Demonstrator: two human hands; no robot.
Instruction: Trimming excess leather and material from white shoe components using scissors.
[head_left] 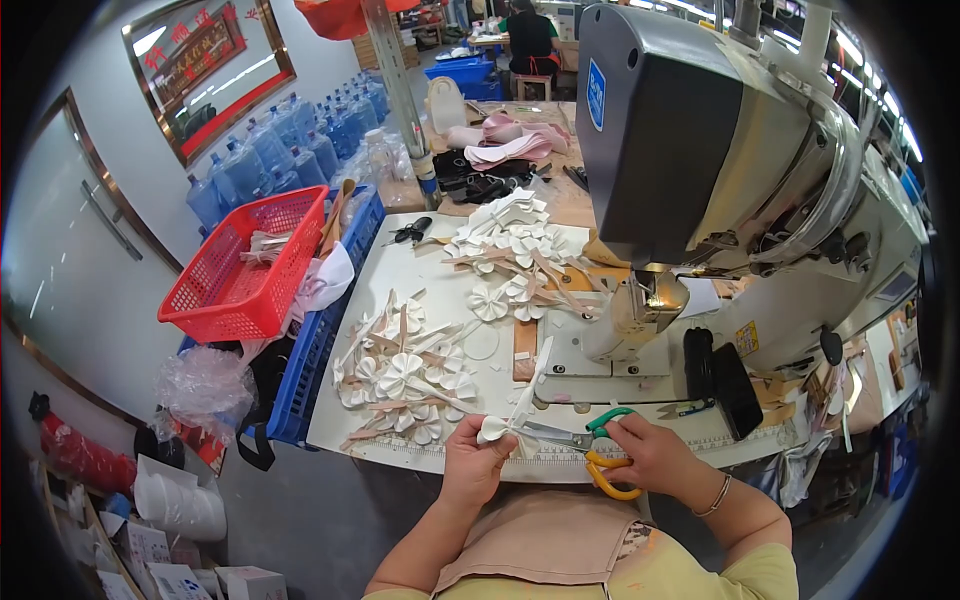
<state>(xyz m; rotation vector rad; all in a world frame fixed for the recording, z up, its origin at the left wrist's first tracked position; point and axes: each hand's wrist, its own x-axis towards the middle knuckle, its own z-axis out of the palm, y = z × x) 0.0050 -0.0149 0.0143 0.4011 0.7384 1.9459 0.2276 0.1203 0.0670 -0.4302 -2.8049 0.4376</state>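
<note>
Clock read from view centre. Left hand (474,464) at 6 o'clock, fingers pinched on white flower piece (494,429), which sits just over the front edge of the bench (383,270); pale strip (528,396) runs up from it toward 1 o'clock. Right hand (645,455) between 4 and 5 o'clock, clamped on scissors (597,459), one green loop, one orange, blades pointing to 9 o'clock at the flower; blade contact unclear. Hands apart from each other, near.

Loose flower heap (402,372) at 7–8 o'clock, white petals mixed with tan strips. Second heap (512,243) at 1 o'clock, same kind. Sewing machine (665,140) at 1–2 o'clock, dark head, needle area beside second heap. Black phone (738,392) at 3–4 o'clock. Black snips (411,231) at 10–11 o'clock. Pink pieces (515,148) at 12. Red basket (228,318) at 9, blue crate (312,372) beside bench just below it. Clear blue jugs (262,160) at 10.
</note>
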